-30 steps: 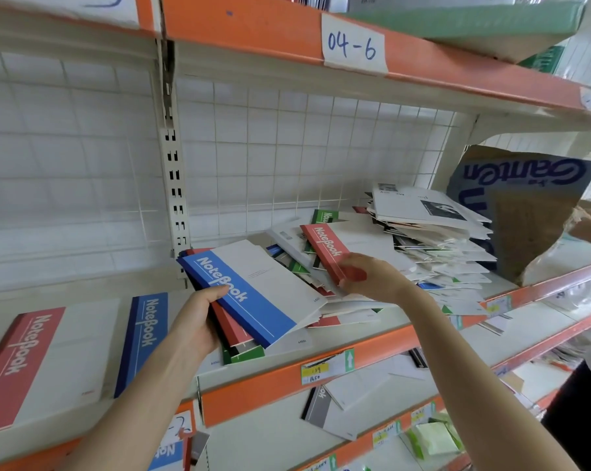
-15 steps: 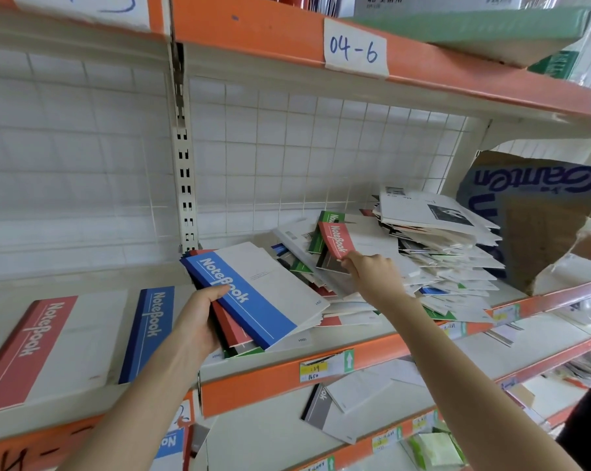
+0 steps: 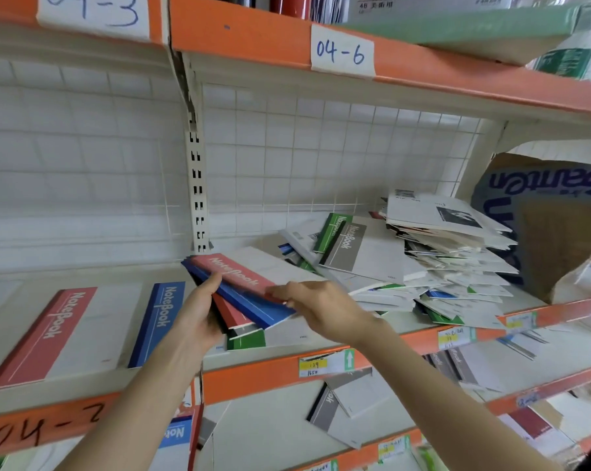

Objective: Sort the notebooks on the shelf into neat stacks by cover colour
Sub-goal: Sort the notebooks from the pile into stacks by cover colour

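My left hand grips the spine side of a small tilted bundle of notebooks above the shelf. On top of that bundle lies a red-spined notebook, and my right hand holds its near edge. Under it show a blue cover, another red one and a green one. A red notebook and a blue notebook lie flat and apart at the left. To the right sits a messy pile of notebooks, with a grey-spined one and a green one on its left slope.
A torn cardboard box stands at the shelf's right end. A slotted upright post divides the wire-grid back. Orange shelf edges carry labels 04-3, 04-6 and 04-2. Loose notebooks lie on the shelf below.
My right hand has brought the red notebook from the pile leftward and laid it on the blue one atop the bundle in my left hand. The camera tilted slightly.
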Demonstrator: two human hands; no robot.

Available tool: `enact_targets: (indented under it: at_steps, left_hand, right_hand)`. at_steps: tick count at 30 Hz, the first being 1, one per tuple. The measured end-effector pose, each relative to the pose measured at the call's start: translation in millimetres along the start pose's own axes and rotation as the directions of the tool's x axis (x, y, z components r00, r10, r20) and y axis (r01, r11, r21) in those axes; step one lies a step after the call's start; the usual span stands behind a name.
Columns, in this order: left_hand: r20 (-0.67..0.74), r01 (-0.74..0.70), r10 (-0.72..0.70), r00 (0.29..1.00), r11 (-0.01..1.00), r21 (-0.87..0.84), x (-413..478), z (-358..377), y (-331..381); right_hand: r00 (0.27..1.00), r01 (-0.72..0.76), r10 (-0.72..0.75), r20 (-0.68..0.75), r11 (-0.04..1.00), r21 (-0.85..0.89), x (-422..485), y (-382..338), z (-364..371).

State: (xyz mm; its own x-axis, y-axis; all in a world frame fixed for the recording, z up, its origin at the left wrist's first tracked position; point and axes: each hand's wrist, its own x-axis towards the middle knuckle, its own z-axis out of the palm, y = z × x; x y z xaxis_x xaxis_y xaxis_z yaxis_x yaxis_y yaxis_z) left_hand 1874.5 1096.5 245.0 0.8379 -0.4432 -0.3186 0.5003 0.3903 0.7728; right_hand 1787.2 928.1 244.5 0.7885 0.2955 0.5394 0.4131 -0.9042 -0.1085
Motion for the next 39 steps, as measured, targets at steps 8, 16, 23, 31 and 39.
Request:
enact_targets:
  at_steps: [8,16,23,31,39]
  left_hand:
    - [-0.063,-0.048,0.053,0.997,0.995,0.084,-11,-19,-2]
    - [-0.169,-0.104,0.14,0.976,0.974,0.204,-31,-65,8]
    - [-0.283,-0.074,0.128,0.951,0.978,0.196,-41,-110,25]
    - [-0.361,0.023,0.091,0.928,0.954,0.3,-45,-175,57]
    - [-0.399,-0.114,0.236,0.886,0.946,0.305,-47,-270,129]
  right_hand:
    - [0.941,-0.316,0.248,0.229,0.885,0.342,12,-8,12]
    - [0.641,-0.763,0.576,0.508,0.554,0.334,51,-10,41]
    - [0.56,-0.771,0.58,0.592,0.103,0.629,67,-45,86]
    - [0.525,-0.831,0.66,0.537,0.262,0.491,110,-82,123]
    - [0.498,-0.867,0.813,0.302,0.463,0.184,159,-105,166]
